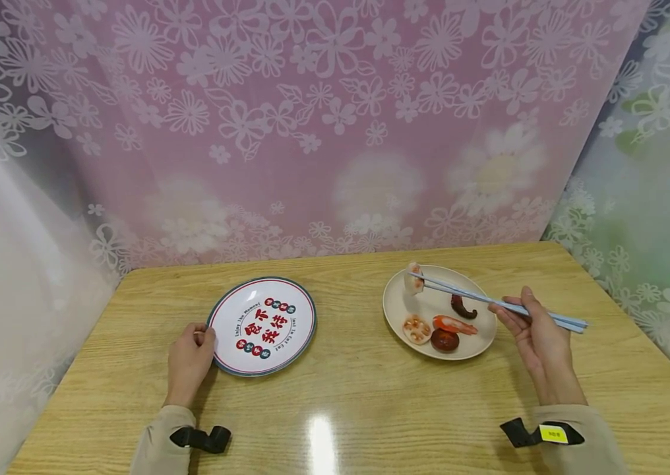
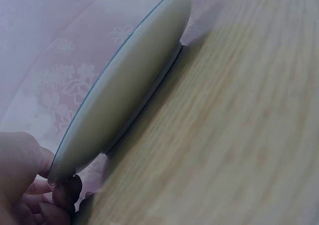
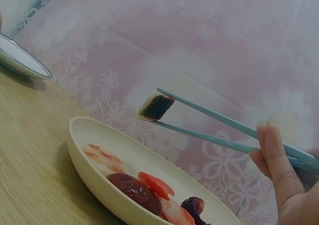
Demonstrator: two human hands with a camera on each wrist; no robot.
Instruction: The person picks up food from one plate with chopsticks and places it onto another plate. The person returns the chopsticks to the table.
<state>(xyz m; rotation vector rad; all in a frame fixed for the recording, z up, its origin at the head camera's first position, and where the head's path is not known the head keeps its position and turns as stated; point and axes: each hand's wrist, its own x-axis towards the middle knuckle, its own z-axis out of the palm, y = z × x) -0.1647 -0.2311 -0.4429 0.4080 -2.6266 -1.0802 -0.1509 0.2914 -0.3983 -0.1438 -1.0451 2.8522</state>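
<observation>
My right hand holds a pair of light blue chopsticks. Their tips pinch a small piece of food lifted above the far left rim of a cream plate. That plate carries a lotus root slice, a shrimp, a dark round piece and a dark curled piece. My left hand grips the near left rim of a white plate with red lettering.
Both plates sit on a wooden table. A pink floral curtain hangs right behind the table's far edge. Sheer drapes close in on the left and right sides.
</observation>
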